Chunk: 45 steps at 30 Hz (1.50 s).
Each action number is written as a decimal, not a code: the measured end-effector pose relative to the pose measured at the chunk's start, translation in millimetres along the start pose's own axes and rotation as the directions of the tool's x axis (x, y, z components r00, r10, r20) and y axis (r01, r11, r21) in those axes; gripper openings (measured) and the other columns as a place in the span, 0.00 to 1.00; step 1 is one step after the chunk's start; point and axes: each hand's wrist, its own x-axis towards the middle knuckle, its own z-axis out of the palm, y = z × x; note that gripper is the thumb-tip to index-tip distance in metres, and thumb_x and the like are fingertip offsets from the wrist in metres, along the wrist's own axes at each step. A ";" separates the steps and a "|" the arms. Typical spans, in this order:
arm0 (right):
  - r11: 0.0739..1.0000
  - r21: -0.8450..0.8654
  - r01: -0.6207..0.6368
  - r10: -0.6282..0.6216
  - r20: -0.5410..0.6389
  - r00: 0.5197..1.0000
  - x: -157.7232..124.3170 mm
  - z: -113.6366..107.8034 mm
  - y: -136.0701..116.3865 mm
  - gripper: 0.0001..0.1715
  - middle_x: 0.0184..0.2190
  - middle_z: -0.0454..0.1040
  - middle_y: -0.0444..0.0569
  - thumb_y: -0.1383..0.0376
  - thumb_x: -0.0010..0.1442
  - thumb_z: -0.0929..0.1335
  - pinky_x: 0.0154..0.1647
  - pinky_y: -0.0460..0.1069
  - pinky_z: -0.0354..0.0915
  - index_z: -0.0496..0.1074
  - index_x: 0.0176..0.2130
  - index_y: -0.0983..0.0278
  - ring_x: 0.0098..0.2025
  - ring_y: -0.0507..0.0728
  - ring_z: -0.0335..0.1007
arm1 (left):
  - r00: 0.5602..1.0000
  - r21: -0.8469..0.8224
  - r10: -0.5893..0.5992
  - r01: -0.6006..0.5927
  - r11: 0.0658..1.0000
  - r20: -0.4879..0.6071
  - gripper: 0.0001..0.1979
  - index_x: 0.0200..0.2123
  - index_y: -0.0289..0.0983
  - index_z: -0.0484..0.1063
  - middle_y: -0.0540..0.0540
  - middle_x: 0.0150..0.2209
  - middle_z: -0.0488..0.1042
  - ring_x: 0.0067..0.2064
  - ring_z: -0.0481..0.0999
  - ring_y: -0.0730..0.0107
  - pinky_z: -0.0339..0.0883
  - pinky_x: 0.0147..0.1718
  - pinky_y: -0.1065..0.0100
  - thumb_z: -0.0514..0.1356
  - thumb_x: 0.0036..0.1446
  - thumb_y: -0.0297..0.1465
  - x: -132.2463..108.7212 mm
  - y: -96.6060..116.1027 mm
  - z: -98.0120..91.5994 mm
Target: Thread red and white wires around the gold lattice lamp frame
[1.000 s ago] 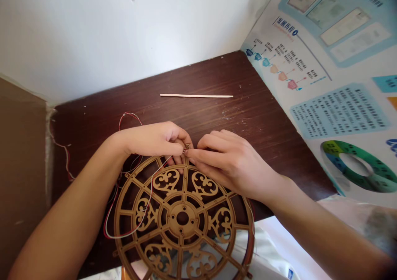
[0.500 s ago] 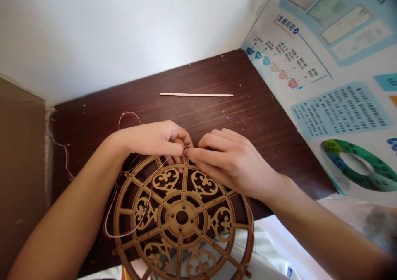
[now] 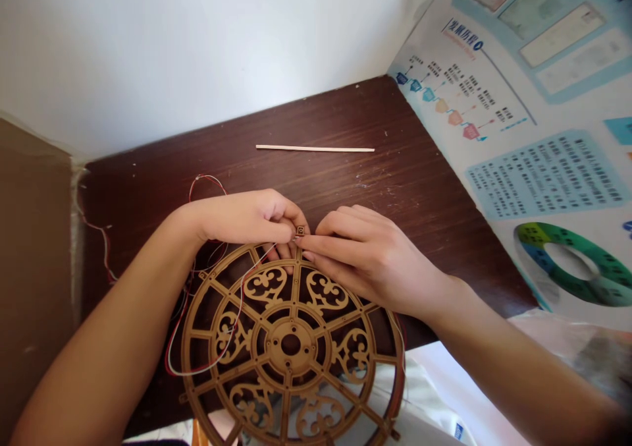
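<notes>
Both hands meet at the top rim of a round laser-cut wooden wheel (image 3: 291,314) with scrollwork panels and spokes. My left hand (image 3: 247,222) and my right hand (image 3: 370,261) pinch a tiny square component (image 3: 300,230) between their fingertips, just above the rim. A thin white-and-red wire (image 3: 212,360) runs from that spot down across the wheel's left side. Some fingers of my left hand lie behind the rim. The component's underside is hidden by my fingers.
The wheel overhangs the front edge of a dark wooden table (image 3: 345,116). Behind my hands lie a thin wooden stick (image 3: 315,148) and a loop of red-and-white wire (image 3: 207,182). A printed poster (image 3: 543,189) covers the right side, with a white wall (image 3: 197,51) behind and brown cardboard (image 3: 34,268) at left.
The whole view has shifted slightly as my head moved. Both hands stay pinched at the tiny component, with no visible change in their hold.
</notes>
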 end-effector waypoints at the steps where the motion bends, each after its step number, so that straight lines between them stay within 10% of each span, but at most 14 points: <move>1: 1.000 0.008 -0.005 0.005 -0.005 1.000 -0.2 0.5 -0.3 0.10 0.40 0.80 0.50 0.65 0.78 0.69 0.40 0.53 0.65 0.81 0.50 0.66 0.39 0.55 0.72 | 1.000 -0.004 0.003 -0.003 1.000 0.002 0.08 0.44 0.38 0.76 0.49 0.36 0.87 0.39 0.88 0.67 0.79 0.42 0.71 0.60 0.62 0.27 -0.1 -0.2 0.0; 45: 0.926 0.297 -0.233 0.235 0.030 0.972 1.7 1.8 -7.3 0.12 0.39 0.80 0.49 0.66 0.77 0.70 0.40 0.45 0.72 0.84 0.50 0.68 0.40 0.51 0.78 | 1.000 0.002 -0.001 0.001 1.000 0.008 0.08 0.44 0.37 0.77 0.46 0.38 0.89 0.42 0.89 0.64 0.79 0.42 0.69 0.61 0.61 0.28 -1.1 0.7 -0.6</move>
